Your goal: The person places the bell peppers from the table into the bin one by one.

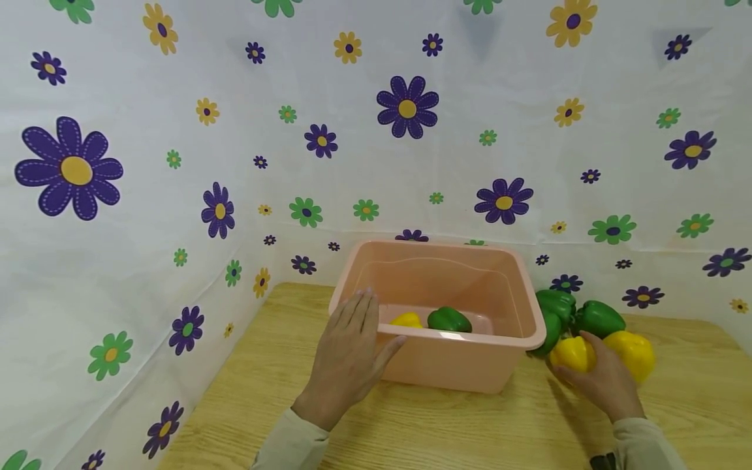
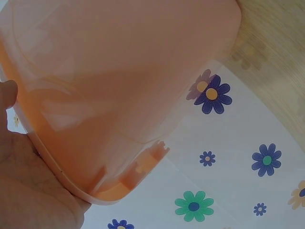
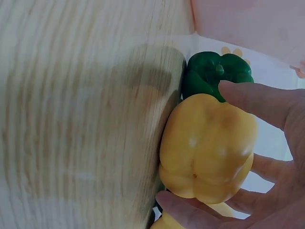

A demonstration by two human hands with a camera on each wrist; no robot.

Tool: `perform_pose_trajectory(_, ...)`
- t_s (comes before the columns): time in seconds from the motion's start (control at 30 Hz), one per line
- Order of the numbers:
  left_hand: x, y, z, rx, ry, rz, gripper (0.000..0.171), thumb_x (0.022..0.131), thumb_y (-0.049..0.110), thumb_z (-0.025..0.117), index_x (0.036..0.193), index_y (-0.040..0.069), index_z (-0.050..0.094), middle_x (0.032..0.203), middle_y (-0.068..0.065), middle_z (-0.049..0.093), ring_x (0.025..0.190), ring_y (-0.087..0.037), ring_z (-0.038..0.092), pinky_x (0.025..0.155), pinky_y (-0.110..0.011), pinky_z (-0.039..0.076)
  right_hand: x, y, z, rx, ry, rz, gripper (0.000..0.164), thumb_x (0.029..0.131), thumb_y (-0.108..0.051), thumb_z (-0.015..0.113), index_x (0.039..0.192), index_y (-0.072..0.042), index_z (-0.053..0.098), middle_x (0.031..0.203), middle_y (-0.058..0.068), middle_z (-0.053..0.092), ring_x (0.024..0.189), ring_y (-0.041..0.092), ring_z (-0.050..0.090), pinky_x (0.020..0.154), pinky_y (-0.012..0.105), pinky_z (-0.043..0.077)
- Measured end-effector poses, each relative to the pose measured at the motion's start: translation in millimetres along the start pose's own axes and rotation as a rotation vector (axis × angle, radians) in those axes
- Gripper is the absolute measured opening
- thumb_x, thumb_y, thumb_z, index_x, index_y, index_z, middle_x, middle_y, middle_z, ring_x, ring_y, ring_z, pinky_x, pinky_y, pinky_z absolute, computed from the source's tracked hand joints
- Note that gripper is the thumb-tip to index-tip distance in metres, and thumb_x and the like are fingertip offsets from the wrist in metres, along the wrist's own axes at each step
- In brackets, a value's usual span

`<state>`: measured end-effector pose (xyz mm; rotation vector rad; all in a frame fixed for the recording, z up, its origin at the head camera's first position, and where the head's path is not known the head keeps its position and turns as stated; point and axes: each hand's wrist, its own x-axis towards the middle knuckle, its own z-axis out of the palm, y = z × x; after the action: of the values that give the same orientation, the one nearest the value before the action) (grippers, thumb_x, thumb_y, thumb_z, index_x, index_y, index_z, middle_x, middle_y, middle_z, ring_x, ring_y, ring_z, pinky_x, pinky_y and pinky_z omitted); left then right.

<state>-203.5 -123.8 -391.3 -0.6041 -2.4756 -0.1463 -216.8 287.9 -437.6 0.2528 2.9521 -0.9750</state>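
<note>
Where R hand (image 1: 606, 381) curls, yel. pepper (image 1: 572, 354) w/in

Pale cream left sleeve (image 1: 295, 440), and there's the matching right sleeve (image 1: 643, 445), a small dark piece (image 1: 603, 462) showing beside it, left hand (image 1: 346, 356) bare, right hand (image 1: 608, 377) bare too

Left hand (image 1: 346, 358): fingers straight, thumb spread | right hand (image 1: 610, 382): fingers curved

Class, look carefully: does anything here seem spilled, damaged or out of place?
Nothing stands out: the peach, rectangular plastic bin stands upright, and the glossy, rounded green bell peppers and yellow bell peppers show no visible damage.
</note>
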Motion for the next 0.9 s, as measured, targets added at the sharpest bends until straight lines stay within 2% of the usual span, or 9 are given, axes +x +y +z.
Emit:
perform_pose_trajectory(0.1, -0.9, -0.8, -0.9, 0.007, -0.007, -0.01, 0.077, 0.102, 0.055, 0.052, 0.146, -0.008, 0.047, 0.153, -0.024, 0.044, 0.143, -0.036, 0.042, 0.12, -0.047, 0.029, -0.2, 0.7, 1.9, 0.02, -0.016, -0.002, 0.099, 0.09, -0.04, 0.076, 0.154, 0.01, 0.019, 0.146, 0.046, 0.029, 0.125, 0.062, 0.038, 0.102, 0.075, 0.034)
perform_pose_trajectory(0.43, 1.1, 0.7, -0.5, -0.016, 0.012, 0.008, 0.076, 0.102, 0.053, 0.053, 0.145, -0.01, 0.047, 0.151, -0.025, 0.046, 0.141, -0.037, 0.043, 0.119, -0.048, 0.031, -1.5, 3.8, 0.1, 0.022, -0.006, -0.014, 0.095, 0.089, -0.031, 0.077, 0.153, 0.01, 0.018, 0.144, 0.047, 0.029, 0.124, 0.062, 0.039, 0.101, 0.076, 0.034)
perform_pose_trajectory(0.7, 2.9, 0.5, 2.4, -0.021, 0.028, 0.016, 0.077, 0.103, 0.055, 0.048, 0.145, -0.01, 0.047, 0.151, -0.025, 0.047, 0.14, -0.037, 0.044, 0.119, -0.048, 0.032, -2.8, 2.4, -2.2, 0.024, -0.008, 0.0, 0.095, 0.09, -0.033, 0.076, 0.152, 0.009, 0.018, 0.142, 0.047, 0.032, 0.12, 0.061, 0.042, 0.098, 0.074, 0.038)
perform_pose_trajectory(0.9, 1.7, 1.3, 0.8, -0.014, 0.016, 0.003, 0.078, 0.102, 0.055, 0.051, 0.145, -0.01, 0.046, 0.152, -0.025, 0.045, 0.141, -0.037, 0.043, 0.119, -0.048, 0.031, -3.4, 3.2, -0.8, 0.037, 0.003, 0.007, 0.093, 0.09, -0.033, 0.076, 0.15, 0.011, 0.02, 0.14, 0.047, 0.033, 0.117, 0.06, 0.044, 0.098, 0.073, 0.038)
